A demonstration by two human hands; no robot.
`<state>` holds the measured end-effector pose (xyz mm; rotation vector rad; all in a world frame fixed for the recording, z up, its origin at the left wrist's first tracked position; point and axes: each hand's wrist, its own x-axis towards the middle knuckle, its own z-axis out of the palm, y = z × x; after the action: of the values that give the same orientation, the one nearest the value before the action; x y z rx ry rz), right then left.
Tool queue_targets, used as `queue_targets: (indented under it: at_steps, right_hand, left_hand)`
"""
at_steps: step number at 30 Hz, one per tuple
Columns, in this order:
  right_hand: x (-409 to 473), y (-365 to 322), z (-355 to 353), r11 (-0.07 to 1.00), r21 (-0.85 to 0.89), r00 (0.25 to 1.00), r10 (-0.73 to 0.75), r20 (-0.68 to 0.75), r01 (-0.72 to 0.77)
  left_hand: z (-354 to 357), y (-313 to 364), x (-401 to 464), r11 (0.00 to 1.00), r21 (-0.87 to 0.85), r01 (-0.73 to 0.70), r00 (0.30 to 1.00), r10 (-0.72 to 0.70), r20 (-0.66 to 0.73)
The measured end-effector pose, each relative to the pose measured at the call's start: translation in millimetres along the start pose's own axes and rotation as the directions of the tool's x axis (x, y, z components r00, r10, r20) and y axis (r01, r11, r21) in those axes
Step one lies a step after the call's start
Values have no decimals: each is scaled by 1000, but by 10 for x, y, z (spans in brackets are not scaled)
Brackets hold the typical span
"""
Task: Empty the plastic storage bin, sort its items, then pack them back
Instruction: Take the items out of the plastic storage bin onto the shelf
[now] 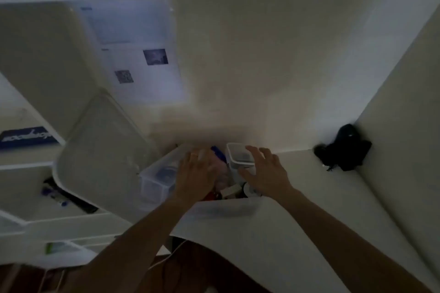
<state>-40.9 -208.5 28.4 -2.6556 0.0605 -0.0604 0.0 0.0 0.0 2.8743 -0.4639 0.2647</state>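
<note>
- The bin, clear plastic, sits low in the middle of the frame on a white desk, hard against the wall.
- Its lid stands tilted to the left of the bin, leaning up and away from it.
- The left hand reaches down into the bin, palm down over the contents; the blur hides how far its fingers curl and whether they have hold of anything, so I cannot tell.
- The right hand hovers at the bin's right end with fingers spread and fairly straight, closing on nothing, thumb and fingertips by a small clear box that stands upright in the bin.
- A blue item pokes up between the hands, just left of the small box.
- Below the hands more things lie in the bin, something red and something white, too blurred to name.
- A black object lies at the right in the corner of the desk, well apart from the bin.
- A printed sheet hangs on the wall, upper left of centre.
</note>
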Motion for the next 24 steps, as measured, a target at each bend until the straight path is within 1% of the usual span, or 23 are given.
queue_targets:
  at_steps: [1,2,5,7,8,10,13,14,16,18,19,21,22,24]
  right_hand:
    - [47,39,80,1000,-17,1000,8,-3,-8]
    - [75,74,158,998,-40,999,38,-18,-38]
    - [51,293,563,989,-75,992,126,-29,-128]
    - [-16,394,832,978,-153,990,135,-45,-140]
    - [-53,411,911,974,-184,990,120,-69,-131]
    - [-84,474,1058,969,-221,989,86,-123,-112]
    - [-88,548,1191,966,-237,969,49,-240,-108]
    - [-84,543,1200,967,-225,964,58,-261,-119]
    - [-70,522,1210,973,-189,957,74,-282,-131]
    - [-51,502,1205,977,-153,947,93,-307,-146]
    - [-36,490,1192,978,-139,944,106,-314,-156]
    - [49,444,1133,970,-151,939,133,-318,-189]
    - [126,411,1094,963,-179,938,138,-317,-202]
    - [310,358,1046,947,-255,946,115,-304,-197]
  left_hand:
    - [52,-4,20,1000,-18,-13,999,14,41]
    - [122,-5,31,1000,-24,-11,998,12,63]
    - [407,-49,-72,998,-18,-55,978,57,199]
    - [555,-124,-142,999,-42,5,972,5,233]
    - [616,-176,-156,998,-36,47,964,-36,262]
    - [712,-238,-133,995,-53,82,952,-63,300]
    - [757,-270,-89,987,-105,122,938,-80,336]
    - [763,-276,-77,983,-117,140,934,-92,345]
    - [803,-294,-78,985,-93,145,930,-104,352]
    - [877,-302,-88,991,-90,96,941,-60,334]
    - [898,-295,-84,990,-105,96,947,-58,316]
    - [906,-285,-64,977,-151,148,957,-103,273]
    - [904,-287,-63,977,-151,152,949,-101,298]
    - [965,-314,-102,986,-159,58,943,-1,333]
